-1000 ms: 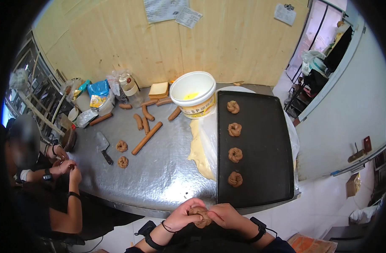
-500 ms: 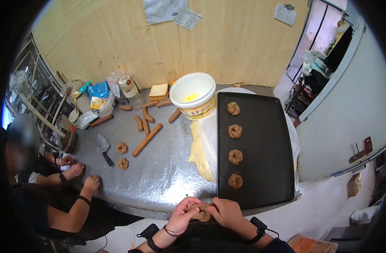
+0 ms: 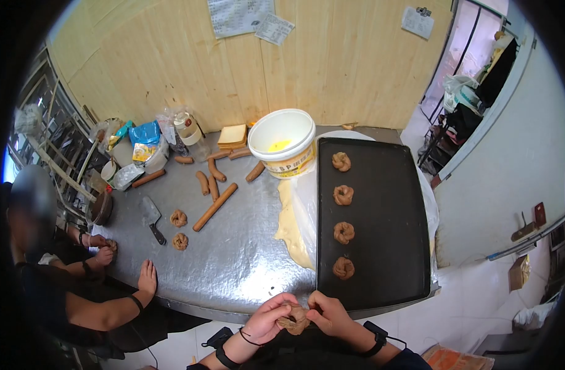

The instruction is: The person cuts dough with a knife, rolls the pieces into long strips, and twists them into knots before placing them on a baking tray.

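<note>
Evidently, both bare hands are working a twisted brown dough ring just beyond the near edge of the metal worktable (image 3: 233, 265), left of the dark baking tray's near corner. The left hand (image 3: 264, 322) is clamping the held dough ring (image 3: 293, 327) between thumb and fingers, while the right hand (image 3: 336, 317) is bringing its thumb and fingertips against the opposite side; whether they are pinching dough there, I cannot tell. The hole is showing between the hands, so the step in hand seems to be adjusting or closing the loop, and any further move is calling for light, even pressure and a steady left hold, lest the soft strands flatten or part. Four similar rings (image 3: 343, 232) are lying in a column along the left side of the baking tray (image 3: 387, 216), and two more rings (image 3: 179, 241) are resting on the worktable near a scraper (image 3: 150, 211). Beyond them, brown dough logs (image 3: 215, 207) are lying loosely grouped. A white tub (image 3: 282, 132) is standing by the tray's far left corner, with a pale dough sheet (image 3: 290, 228) spreading below it. At far left, a co-worker's hand (image 3: 148, 277) is resting on the table edge.
</note>
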`<action>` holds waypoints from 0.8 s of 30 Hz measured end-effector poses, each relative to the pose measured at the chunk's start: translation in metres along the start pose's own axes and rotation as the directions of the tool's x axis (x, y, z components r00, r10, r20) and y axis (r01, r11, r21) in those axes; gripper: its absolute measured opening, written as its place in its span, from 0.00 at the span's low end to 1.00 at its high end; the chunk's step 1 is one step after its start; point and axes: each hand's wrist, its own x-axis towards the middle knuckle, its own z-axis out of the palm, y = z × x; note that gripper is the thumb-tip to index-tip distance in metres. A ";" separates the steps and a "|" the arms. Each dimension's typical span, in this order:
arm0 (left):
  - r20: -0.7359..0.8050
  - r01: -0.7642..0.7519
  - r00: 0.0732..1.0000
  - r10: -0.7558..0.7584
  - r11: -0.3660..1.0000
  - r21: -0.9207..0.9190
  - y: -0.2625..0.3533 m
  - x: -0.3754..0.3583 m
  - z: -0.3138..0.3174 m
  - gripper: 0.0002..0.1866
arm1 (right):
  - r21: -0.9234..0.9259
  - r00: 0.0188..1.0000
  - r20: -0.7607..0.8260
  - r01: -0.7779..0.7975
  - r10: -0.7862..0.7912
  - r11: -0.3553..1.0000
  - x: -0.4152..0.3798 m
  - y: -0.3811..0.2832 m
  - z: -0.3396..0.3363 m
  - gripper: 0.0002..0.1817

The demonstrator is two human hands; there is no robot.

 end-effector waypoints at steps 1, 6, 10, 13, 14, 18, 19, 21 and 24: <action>0.000 0.000 1.000 0.000 1.000 0.000 -0.001 0.001 0.000 0.10 | 0.049 0.997 0.053 0.061 -0.063 0.997 0.001 0.005 -0.001 0.15; -0.092 0.005 0.996 0.014 0.979 0.205 -0.001 0.005 0.009 0.09 | 0.163 0.985 0.130 0.093 -0.115 0.982 -0.001 0.007 0.000 0.15; -0.058 0.012 0.998 0.004 0.965 0.261 0.001 0.005 0.010 0.10 | 0.166 0.982 0.097 0.143 -0.160 0.976 -0.003 0.013 0.001 0.15; -0.054 -0.023 0.998 0.039 0.965 0.263 0.000 0.007 0.011 0.11 | 0.347 0.989 0.110 0.053 -0.097 0.936 -0.005 0.029 0.009 0.16; -0.046 -0.050 0.997 0.067 0.949 0.311 -0.001 0.007 0.011 0.11 | 0.481 0.987 0.146 -0.015 -0.063 0.877 -0.004 0.034 0.012 0.16; -0.087 -0.050 0.991 0.097 0.902 0.429 -0.001 0.006 0.016 0.09 | 0.301 0.983 0.178 -0.102 0.049 0.948 0.001 0.004 0.001 0.18; -0.089 -0.050 0.991 0.097 0.901 0.430 -0.002 0.007 0.015 0.09 | 0.275 0.988 0.152 -0.039 -0.004 0.961 0.000 0.009 0.002 0.18; -0.079 -0.037 0.994 0.079 0.900 0.435 -0.002 0.008 0.013 0.08 | 0.246 0.990 0.127 0.025 -0.058 0.969 -0.001 0.012 0.003 0.19; -0.087 -0.038 0.993 0.079 0.917 0.398 -0.002 0.006 0.009 0.09 | 0.209 0.991 0.122 0.032 -0.059 0.977 -0.001 0.008 0.003 0.17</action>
